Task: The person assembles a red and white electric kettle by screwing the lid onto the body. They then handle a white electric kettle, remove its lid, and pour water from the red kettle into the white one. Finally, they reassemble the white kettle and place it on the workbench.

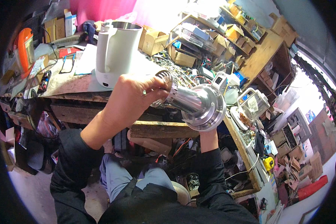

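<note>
A soy milk maker head (205, 110), shiny metal with a white rim and handle, is tilted in front of me, its metal shaft pointing left. My left hand (132, 91) is closed on the ringed metal grinder guard (164, 76) at the shaft's end, thumb and fingers pinching it. Behind the head is my right hand (209, 136), supporting it from below; its fingers are hidden and only the wrist area shows. Upright on the bench just beyond my left hand stands a white jug (117, 50) with a handle and no lid.
The wooden bench (74, 98) has an orange-framed appliance (25, 50) at far left. Wires and small parts (175, 67) are heaped behind the head. A glass jug (254, 106) and yellow tape measure (268, 163) lie right. A wooden drawer edge (160, 130) juts out below my hands.
</note>
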A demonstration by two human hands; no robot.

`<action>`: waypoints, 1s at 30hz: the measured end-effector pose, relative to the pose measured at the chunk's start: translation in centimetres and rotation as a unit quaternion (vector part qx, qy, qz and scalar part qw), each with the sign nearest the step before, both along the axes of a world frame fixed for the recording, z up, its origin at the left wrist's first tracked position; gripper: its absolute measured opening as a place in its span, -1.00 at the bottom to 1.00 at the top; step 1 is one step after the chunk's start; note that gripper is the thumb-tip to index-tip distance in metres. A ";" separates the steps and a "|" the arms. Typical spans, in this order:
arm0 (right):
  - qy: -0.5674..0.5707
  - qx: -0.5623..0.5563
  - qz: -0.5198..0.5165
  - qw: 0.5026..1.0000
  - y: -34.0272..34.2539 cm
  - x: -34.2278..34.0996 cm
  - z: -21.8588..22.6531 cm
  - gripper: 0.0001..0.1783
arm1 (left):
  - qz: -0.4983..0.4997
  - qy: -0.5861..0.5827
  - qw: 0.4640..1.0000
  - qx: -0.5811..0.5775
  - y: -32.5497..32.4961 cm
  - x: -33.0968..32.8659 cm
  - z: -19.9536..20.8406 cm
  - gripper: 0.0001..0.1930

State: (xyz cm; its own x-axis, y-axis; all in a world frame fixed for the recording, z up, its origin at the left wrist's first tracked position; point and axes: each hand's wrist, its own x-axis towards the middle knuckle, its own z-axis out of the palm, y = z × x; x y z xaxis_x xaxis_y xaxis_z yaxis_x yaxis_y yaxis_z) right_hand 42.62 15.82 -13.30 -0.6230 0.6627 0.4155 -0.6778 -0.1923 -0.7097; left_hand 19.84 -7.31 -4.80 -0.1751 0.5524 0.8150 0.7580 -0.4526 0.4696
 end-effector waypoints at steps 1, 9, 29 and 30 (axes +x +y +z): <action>-0.029 0.154 -0.062 0.986 -0.1 0.0 -0.5 -0.36 | -0.017 -0.051 0.998 -0.018 0.1 0.1 -0.1 -0.87; -0.126 0.356 -0.263 0.888 0.6 -0.1 -0.8 -0.41 | -0.124 -0.234 0.955 -0.134 0.0 -1.4 -0.8 -0.79; -0.043 0.126 -0.098 0.986 0.2 0.5 -0.8 -0.43 | -0.146 -0.225 0.949 -0.164 -1.3 -2.5 -0.7 -0.80; -0.042 0.130 -0.102 0.985 0.3 0.7 -0.5 -0.43 | -0.065 -0.221 0.959 -0.165 -1.8 -2.8 -0.5 -0.81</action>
State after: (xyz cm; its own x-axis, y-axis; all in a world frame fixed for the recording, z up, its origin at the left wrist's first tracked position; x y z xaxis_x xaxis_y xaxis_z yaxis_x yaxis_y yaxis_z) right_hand 43.35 16.11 -13.80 -0.5279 0.6556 0.5400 -0.6197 0.1374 -0.7727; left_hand 17.07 -9.06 -5.27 -0.3750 0.8079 0.4546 0.3985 -0.3022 0.8659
